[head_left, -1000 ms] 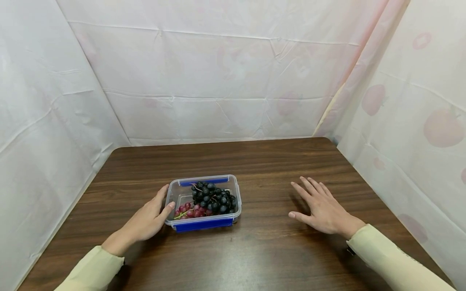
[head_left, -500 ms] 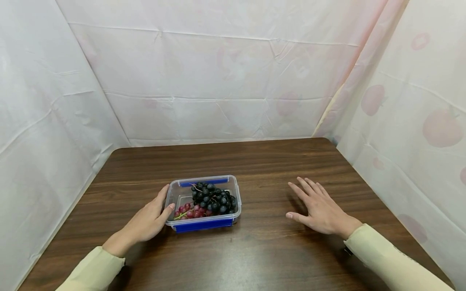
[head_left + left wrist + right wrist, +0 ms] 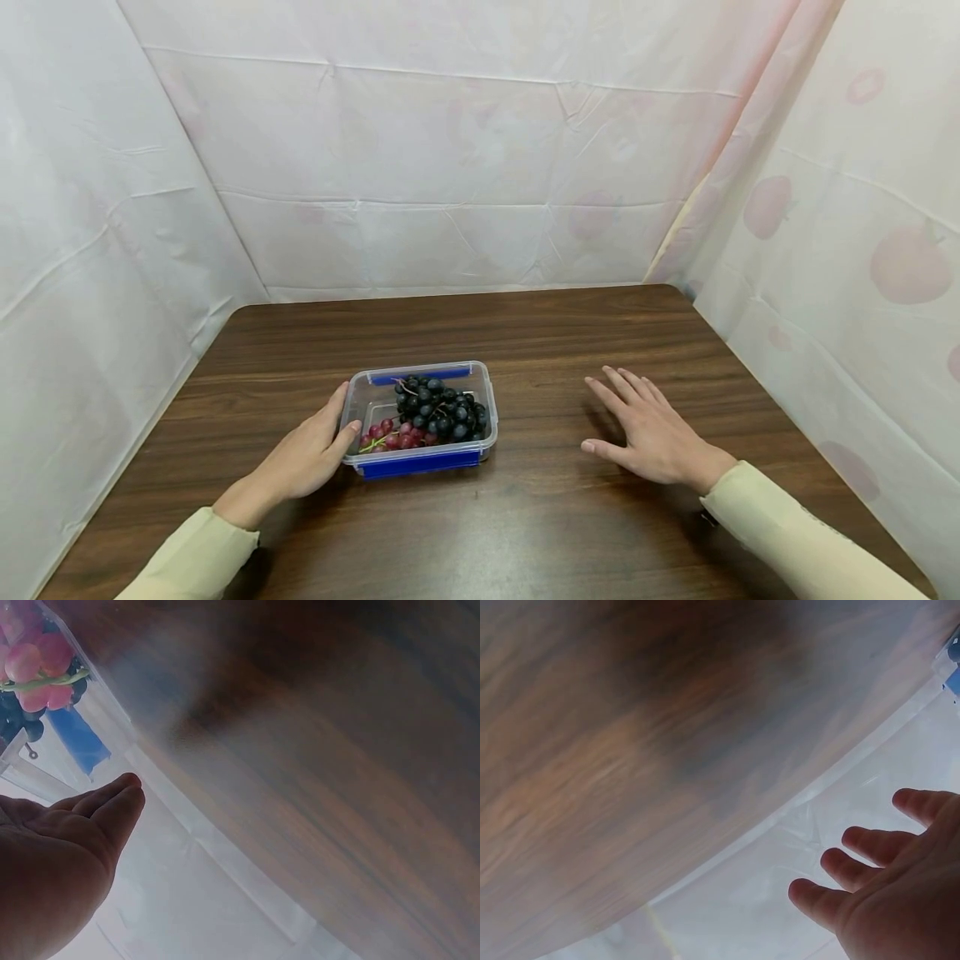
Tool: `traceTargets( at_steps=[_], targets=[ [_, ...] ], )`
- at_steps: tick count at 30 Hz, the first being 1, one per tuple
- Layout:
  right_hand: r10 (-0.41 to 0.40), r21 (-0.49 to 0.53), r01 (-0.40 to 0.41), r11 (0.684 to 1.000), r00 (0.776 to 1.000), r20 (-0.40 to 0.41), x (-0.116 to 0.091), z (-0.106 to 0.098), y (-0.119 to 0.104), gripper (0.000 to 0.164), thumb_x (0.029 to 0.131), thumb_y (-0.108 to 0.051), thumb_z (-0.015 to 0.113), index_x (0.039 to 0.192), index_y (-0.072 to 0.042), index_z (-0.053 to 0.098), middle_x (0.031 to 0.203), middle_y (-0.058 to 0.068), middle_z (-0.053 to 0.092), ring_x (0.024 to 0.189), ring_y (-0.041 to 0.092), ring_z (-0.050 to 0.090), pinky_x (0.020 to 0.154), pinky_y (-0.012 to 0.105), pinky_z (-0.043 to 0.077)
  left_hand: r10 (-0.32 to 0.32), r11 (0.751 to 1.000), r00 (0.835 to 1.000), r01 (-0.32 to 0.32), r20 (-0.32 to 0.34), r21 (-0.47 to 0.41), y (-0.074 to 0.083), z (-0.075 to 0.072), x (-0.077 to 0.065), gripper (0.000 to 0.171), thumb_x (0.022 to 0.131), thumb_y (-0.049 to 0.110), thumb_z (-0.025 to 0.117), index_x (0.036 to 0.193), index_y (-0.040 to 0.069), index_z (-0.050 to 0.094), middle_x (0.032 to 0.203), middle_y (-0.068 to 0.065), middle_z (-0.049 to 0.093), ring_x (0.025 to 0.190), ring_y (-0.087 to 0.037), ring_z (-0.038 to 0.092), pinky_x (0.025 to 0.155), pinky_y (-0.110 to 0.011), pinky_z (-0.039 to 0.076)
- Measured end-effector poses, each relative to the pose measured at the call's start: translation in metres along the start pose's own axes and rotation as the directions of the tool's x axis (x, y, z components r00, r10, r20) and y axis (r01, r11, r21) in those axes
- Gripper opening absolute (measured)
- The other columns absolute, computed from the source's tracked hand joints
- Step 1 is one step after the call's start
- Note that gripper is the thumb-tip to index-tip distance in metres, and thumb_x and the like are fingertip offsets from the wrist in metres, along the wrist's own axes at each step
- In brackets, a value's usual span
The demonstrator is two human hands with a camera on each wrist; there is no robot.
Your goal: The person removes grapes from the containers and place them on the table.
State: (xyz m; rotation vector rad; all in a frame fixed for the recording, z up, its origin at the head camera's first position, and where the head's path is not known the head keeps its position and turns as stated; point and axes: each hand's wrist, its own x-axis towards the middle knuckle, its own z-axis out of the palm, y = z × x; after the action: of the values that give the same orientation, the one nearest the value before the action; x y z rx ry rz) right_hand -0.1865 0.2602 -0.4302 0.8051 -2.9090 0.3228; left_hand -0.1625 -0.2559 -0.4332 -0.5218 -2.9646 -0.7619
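A clear plastic food container (image 3: 489,408) with blue clips sits left of the middle of the wooden table. Inside it lie a bunch of black grapes (image 3: 442,408) and a smaller bunch of red grapes (image 3: 390,437), the red ones along the near side. My left hand (image 3: 303,454) holds the container's left end, thumb over the rim and fingers along the outer wall. In the left wrist view, red grapes (image 3: 34,664) show beyond the fingers. My right hand (image 3: 660,433) hovers palm down to the right, fingers spread, holding nothing.
The brown wooden table (image 3: 525,542) has rounded far corners. Pale sheets hang around it: a back sheet (image 3: 450,167), a left one (image 3: 97,208), and a right one (image 3: 847,250) printed with faint fruit.
My right hand has drifted slightly left, toward the container, with its fingers still spread. The left hand, container and grapes have stayed in place.
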Motion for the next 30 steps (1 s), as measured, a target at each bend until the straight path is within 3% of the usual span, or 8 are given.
traceTargets(
  at_steps=[3,9,12,30],
  targets=[
    [-0.007,0.004,0.007,1.0,1.0,-0.005,0.001,-0.001,-0.003,0.094,0.092,-0.074,0.054,0.163,-0.019,0.029,0.169,0.014,0.018,0.153,0.041,0.016,0.118,0.064,0.014,-0.002,1.0,1.0,0.002,0.002,-0.002,-0.001,0.001,0.0,0.072,0.112,0.04,0.037,0.162,-0.003,0.011,0.162,-0.027,0.028,0.142,-0.046,0.04,0.11,-0.062,0.035],
    [-0.018,0.015,0.018,1.0,1.0,-0.025,0.004,-0.001,-0.009,0.093,0.092,-0.074,0.055,0.163,-0.02,0.029,0.167,0.014,0.022,0.151,0.042,0.021,0.115,0.067,0.02,0.021,0.999,0.999,-0.022,-0.038,-0.026,0.0,0.003,0.001,0.063,0.11,0.03,0.046,0.162,0.002,0.022,0.145,-0.023,0.054,0.128,-0.038,0.057,0.101,-0.06,0.045],
    [-0.024,0.028,0.025,0.999,0.999,-0.037,0.005,-0.001,-0.013,0.092,0.092,-0.074,0.055,0.163,-0.021,0.029,0.167,0.013,0.024,0.151,0.043,0.023,0.114,0.067,0.022,0.024,0.999,0.998,-0.025,-0.051,-0.028,0.001,0.003,0.001,0.06,0.11,0.027,0.048,0.16,0.003,0.027,0.138,-0.02,0.06,0.122,-0.035,0.061,0.097,-0.059,0.047],
    [-0.043,0.063,0.046,0.997,0.998,-0.037,0.012,-0.002,-0.031,0.091,0.092,-0.074,0.055,0.162,-0.02,0.033,0.166,0.013,0.026,0.15,0.043,0.025,0.115,0.063,0.023,0.008,0.999,0.999,-0.009,-0.037,-0.038,0.002,0.003,-0.001,0.059,0.11,0.03,0.046,0.16,0.003,0.026,0.136,-0.019,0.061,0.12,-0.034,0.062,0.096,-0.059,0.048]
  ],
)
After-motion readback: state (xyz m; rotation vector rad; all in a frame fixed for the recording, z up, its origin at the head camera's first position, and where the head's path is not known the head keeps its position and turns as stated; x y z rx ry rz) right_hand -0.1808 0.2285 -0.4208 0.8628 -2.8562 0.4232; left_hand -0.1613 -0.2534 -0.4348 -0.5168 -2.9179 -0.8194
